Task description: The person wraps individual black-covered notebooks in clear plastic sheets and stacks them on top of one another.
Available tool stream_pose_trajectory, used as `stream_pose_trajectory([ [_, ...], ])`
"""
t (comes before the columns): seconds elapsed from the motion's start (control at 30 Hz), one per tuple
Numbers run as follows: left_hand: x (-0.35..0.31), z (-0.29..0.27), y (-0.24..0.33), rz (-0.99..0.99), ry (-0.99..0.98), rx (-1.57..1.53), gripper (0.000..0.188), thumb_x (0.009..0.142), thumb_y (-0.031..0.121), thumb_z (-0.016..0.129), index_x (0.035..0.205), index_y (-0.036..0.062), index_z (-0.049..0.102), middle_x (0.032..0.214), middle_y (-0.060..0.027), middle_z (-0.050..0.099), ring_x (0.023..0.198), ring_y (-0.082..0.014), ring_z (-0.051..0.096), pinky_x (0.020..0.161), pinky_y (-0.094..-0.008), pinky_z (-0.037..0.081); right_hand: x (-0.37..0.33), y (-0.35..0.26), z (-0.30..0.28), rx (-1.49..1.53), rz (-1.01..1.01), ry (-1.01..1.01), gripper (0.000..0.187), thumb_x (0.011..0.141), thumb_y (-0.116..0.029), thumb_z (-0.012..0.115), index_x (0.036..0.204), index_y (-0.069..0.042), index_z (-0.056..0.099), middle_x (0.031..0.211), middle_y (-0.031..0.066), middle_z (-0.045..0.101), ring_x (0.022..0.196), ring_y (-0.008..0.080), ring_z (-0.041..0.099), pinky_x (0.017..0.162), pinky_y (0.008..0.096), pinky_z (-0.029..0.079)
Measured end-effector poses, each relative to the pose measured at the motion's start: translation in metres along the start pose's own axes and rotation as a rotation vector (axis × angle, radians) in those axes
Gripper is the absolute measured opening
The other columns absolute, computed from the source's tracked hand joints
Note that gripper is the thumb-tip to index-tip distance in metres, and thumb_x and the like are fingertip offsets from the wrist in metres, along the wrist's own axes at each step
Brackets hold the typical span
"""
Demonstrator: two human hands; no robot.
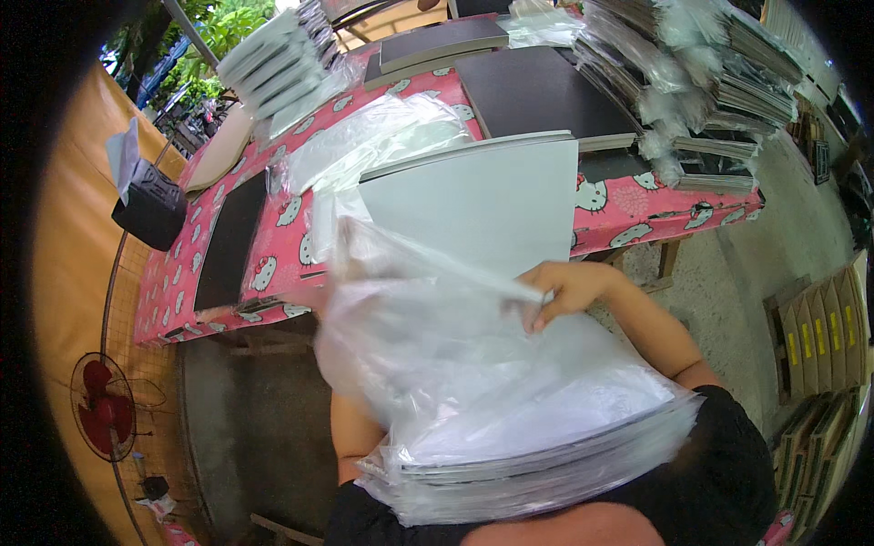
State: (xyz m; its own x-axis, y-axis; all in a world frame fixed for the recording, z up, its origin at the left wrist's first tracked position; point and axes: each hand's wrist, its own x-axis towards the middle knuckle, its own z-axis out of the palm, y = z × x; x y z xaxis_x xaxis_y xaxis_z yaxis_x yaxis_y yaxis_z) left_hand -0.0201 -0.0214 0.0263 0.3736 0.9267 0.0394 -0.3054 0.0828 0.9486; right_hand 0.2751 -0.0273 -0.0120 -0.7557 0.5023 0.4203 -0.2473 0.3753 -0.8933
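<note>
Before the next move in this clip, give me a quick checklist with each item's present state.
1. Right hand gripping the clear plastic: ok, fingers pinch its edge.
2. Left hand gripping too: cannot tell, it is blurred behind the plastic.
3. Stack of sheets covered by plastic: ok, visible through it.
4. Plastic drawn smooth: not ok, it is loose and wrinkled.
5. Large dark board on the table: ok, lying beyond the grey board.

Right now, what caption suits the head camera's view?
Right hand holding clear plastic that covers a stack, beside a pink-covered table.
</note>
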Motion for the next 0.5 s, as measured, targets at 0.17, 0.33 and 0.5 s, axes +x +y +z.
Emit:
stream_pose_trajectory([
  [0.17, 0.007, -0.009, -0.03, -0.441, -0.666, 0.738, 0.028, 0.077, 0.022, 0.059, 0.095, 0.0, 0.058, 0.078, -0.0071, 0.06, 0.071, -0.0146, 0.057, 0.065, -0.032, 0.048, -0.014, -0.014, -0.004, 1.096, 0.132, 0.52, 0.027, 0.081, -0.027, 0.052, 0.087, -0.002, 0.056, 0.075, 0.0084, 0.059, 0.065, 0.0232, 0.058, 0.062, 0.0339, 0.049],
  [0.33, -0.01, -0.046, -0.054, 0.164, 0.289, -0.047, 0.057, 0.078, 0.051, 0.047, 0.112, 0.0061, 0.049, 0.102, -0.0082, 0.054, 0.087, -0.0184, 0.053, 0.079, -0.0403, 0.042, -0.027, -0.013, -0.009, -0.022, 0.581, -0.084, 0.021, 0.074, -0.022, 0.061, 0.081, -0.003, 0.059, 0.071, 0.0032, 0.058, 0.066, 0.0143, 0.056, 0.059, 0.0275, 0.046],
  [0.5, -0.003, 0.021, 0.003, -0.033, -0.023, -0.267, 0.039, 0.077, 0.036, 0.056, 0.104, 0.0076, 0.055, 0.088, -0.0048, 0.059, 0.069, -0.0143, 0.054, 0.068, -0.0343, 0.045, -0.046, 0.021, -0.006, -0.236, 0.202, -0.017, 0.024, 0.07, -0.008, 0.065, 0.092, 0.001, 0.058, 0.08, 0.0085, 0.059, 0.067, 0.0165, 0.055, 0.059, 0.0253, 0.045],
])
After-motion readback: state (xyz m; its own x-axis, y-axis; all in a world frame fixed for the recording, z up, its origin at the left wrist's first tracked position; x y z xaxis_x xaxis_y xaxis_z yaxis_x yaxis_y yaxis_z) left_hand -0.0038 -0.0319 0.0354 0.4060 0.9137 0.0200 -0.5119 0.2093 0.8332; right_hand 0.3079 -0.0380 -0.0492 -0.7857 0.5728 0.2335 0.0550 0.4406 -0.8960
